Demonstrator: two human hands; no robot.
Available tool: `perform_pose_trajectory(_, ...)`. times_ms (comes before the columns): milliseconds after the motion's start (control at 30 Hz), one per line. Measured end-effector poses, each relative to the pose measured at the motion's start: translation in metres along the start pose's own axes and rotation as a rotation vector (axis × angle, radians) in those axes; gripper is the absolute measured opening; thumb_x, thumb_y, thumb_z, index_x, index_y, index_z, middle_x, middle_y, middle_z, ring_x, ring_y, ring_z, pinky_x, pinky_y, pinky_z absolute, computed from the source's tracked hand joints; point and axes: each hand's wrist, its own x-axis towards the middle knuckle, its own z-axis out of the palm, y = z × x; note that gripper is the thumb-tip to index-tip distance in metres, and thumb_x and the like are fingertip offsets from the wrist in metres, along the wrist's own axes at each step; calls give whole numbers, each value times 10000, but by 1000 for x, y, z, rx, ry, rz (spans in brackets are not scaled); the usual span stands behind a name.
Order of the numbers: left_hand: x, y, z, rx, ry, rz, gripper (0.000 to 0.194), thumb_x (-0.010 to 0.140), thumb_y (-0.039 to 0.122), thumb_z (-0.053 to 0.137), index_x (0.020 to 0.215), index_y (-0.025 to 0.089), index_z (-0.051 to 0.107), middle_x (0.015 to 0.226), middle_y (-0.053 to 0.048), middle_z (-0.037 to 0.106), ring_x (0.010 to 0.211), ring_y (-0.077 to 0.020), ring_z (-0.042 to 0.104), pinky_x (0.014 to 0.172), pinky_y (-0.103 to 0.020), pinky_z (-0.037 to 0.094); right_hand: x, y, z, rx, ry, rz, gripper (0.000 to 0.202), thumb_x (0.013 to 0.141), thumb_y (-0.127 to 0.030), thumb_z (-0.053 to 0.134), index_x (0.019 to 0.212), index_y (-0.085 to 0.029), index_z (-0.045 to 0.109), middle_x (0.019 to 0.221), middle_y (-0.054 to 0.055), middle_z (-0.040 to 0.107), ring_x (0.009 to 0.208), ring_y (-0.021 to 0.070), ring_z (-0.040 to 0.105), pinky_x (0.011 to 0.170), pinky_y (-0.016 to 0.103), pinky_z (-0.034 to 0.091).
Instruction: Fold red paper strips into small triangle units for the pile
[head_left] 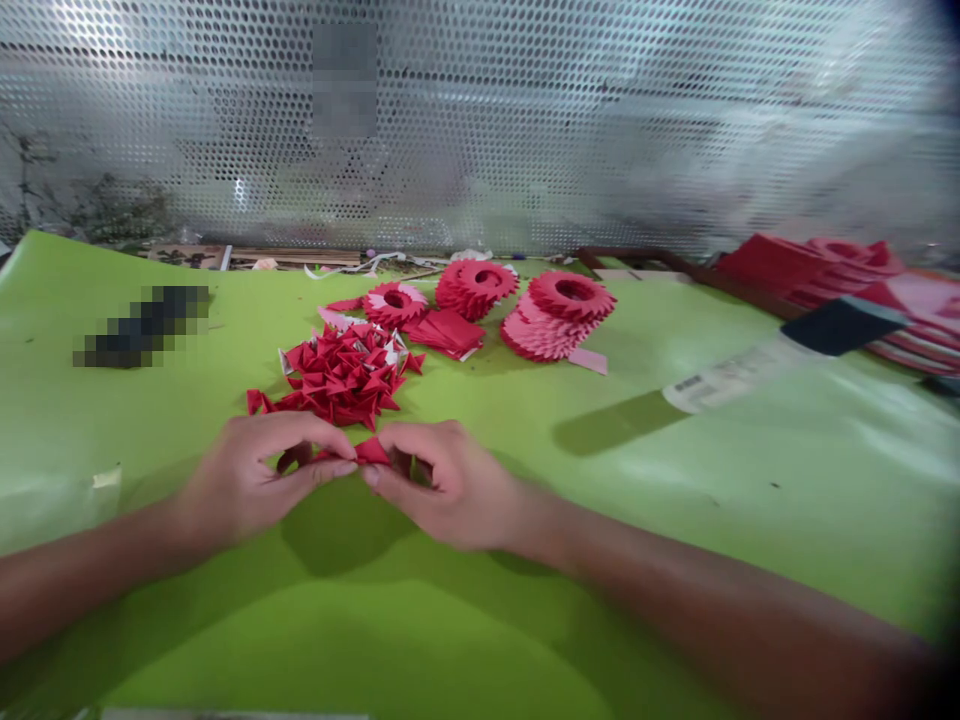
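A small red folded paper piece (pixel 371 451) is pinched between my two hands, low over the green tabletop. My left hand (pixel 251 470) grips its left end between thumb and fingers. On the other side, my right hand (pixel 450 480) pinches the right end the same way. The exact folds are partly covered by my fingertips. Just beyond my hands lies a heap of pointed red folded paper pieces (pixel 345 375). Behind the heap sits a flat stack of red paper slips (pixel 446 332).
Ring-shaped stacks of folded paper stand farther back: a red one (pixel 474 285), a pink one (pixel 555 320) and a low one (pixel 394 302). A clear bottle with a dark cap (pixel 720 375) lies at right. More red paper (pixel 810 270) is at far right, before a perforated metal wall (pixel 480 120).
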Motion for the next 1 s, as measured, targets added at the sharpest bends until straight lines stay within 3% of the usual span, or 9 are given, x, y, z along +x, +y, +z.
perform_pose_trajectory(133,-4,-4,-2,199,29,186,93,990,272,646,974,210,714,861,4,804,711,-129,753,640,-193,573,0,2,1,159,-48,110,222,982,-343,560,856,-169,615,687,-29,566,546,92,465,451,209,300)
perform_pose_trajectory(267,-4,-3,-4,346,69,290,120,1018,256,598,941,221,683,807,28,793,653,-127,738,642,-219,524,0,3,2,217,-70,118,215,950,-346,601,830,-168,604,673,-39,541,557,91,464,462,205,315)
perform_pose_trajectory(700,-12,-10,-8,561,-30,406,134,1032,201,541,1024,214,673,839,-10,799,676,-179,746,650,-311,478,0,4,3,192,-80,67,200,950,-302,598,794,-183,557,689,-45,538,589,87,473,507,204,331)
perform_pose_trajectory(1000,-11,-12,-4,616,-107,356,247,1066,264,455,995,191,680,759,-28,753,601,-197,692,571,-327,421,2,3,2,-103,-36,45,196,907,-260,629,738,-189,559,630,-58,551,553,84,473,512,215,300)
